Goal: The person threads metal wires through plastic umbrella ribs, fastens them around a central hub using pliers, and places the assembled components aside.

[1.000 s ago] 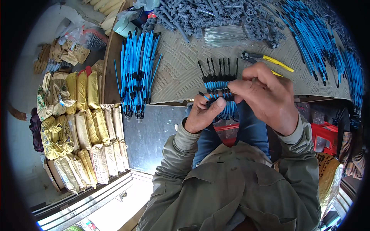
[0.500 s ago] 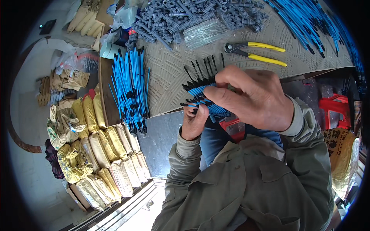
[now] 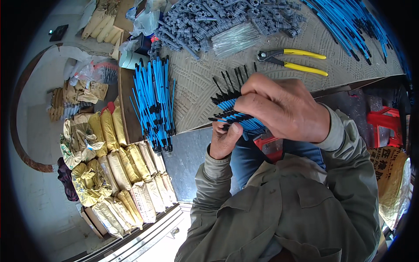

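Note:
My left hand (image 3: 225, 140) grips a fanned bundle of thin blue rods with black tips (image 3: 250, 125) from below, its thumb across the near side. The bundle is above my lap at the table's front edge. Over the bundle, my right hand (image 3: 290, 109) has thumb and forefinger pinched together at the rods. What exactly these fingertips hold is hidden by the hand. Several black ends stick up past the right fingers. Beyond them on the table lie yellow-handled pliers (image 3: 304, 53). A second group of blue rods (image 3: 152, 102) rests at the table's left edge.
A pile of grey plastic fittings (image 3: 196, 26) and a stack of thin clear strands (image 3: 235, 42) lie at the back of the table (image 3: 192, 94). More blue rods (image 3: 349, 26) are at far right. Yellow bags (image 3: 131, 166) stand at left, a red stool (image 3: 386, 126) at right.
The whole view has shifted slightly, so everything sits a little further right. Both hands keep their places on the bundle, with the right fingers moved slightly against the rods.

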`<state>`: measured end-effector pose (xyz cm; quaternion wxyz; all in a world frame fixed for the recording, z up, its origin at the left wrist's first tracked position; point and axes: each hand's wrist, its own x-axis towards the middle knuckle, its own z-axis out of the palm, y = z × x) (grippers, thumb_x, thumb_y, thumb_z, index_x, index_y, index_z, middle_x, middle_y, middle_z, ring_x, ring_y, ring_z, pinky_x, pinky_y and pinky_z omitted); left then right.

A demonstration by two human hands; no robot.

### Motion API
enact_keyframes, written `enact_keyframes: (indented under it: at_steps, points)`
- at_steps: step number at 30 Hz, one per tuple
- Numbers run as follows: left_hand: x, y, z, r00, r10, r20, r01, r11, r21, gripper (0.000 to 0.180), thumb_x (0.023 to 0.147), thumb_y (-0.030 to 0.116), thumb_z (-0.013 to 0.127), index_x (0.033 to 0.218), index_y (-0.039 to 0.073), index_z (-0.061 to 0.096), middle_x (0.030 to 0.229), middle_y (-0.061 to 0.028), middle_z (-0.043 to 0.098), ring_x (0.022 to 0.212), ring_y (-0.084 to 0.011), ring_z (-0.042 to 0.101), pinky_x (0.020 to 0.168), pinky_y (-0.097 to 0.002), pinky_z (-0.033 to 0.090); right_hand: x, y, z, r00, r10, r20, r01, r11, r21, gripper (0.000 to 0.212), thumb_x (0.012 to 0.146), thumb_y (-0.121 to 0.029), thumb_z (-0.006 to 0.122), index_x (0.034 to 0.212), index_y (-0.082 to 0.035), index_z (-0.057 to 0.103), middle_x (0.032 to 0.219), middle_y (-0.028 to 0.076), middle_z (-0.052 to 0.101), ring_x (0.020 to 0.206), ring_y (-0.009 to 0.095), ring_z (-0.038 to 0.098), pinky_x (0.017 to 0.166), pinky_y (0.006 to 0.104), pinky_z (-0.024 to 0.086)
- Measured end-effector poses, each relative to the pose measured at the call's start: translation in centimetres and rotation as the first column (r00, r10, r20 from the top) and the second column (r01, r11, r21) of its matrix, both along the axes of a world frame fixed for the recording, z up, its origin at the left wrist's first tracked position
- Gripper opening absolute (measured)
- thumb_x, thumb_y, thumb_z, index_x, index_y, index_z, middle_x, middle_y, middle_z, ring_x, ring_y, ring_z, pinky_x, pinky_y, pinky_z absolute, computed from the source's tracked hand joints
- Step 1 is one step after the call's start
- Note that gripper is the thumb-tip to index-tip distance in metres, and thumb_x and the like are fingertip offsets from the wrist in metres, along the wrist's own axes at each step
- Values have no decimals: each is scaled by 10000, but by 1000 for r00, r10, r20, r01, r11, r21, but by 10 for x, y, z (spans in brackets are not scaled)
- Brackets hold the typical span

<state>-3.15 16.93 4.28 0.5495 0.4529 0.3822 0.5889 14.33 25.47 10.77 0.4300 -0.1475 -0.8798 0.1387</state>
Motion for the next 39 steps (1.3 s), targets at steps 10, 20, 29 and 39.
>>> enact_keyframes:
  at_steps: [10,20,29,39]
  points:
    - [0,3,18,978,-151,-145,151,988,-13,460,828,287,641,1160,-4,514,1069,-77,596,998,-150,558,893,-313,432,2,11,12,997,73,33,-73,997,4,253,644,12,649,883,-26,576,798,63,492,558,162,538,464,295,422]
    - [-15,10,-8,960,-279,-22,279,946,169,564,904,442,437,1198,-37,477,1135,-107,568,1052,-160,530,910,-315,418,-5,5,20,988,152,11,-149,979,-141,234,716,80,600,937,2,588,825,93,486,615,174,562,471,268,451]
    - [-12,8,6,966,-255,-27,254,966,-55,790,894,596,113,1217,-37,456,1174,-140,542,1084,-225,517,943,-325,395,0,6,18,979,196,58,-183,967,-176,275,708,118,565,958,5,591,843,96,481,636,175,565,502,270,477]
    - [-20,6,-19,950,-285,128,293,955,-52,852,841,676,116,1198,-11,472,1105,-115,571,1002,-216,547,908,-338,399,7,12,16,984,167,61,-167,986,-10,208,712,26,592,908,-40,583,825,67,474,632,191,550,495,305,431]
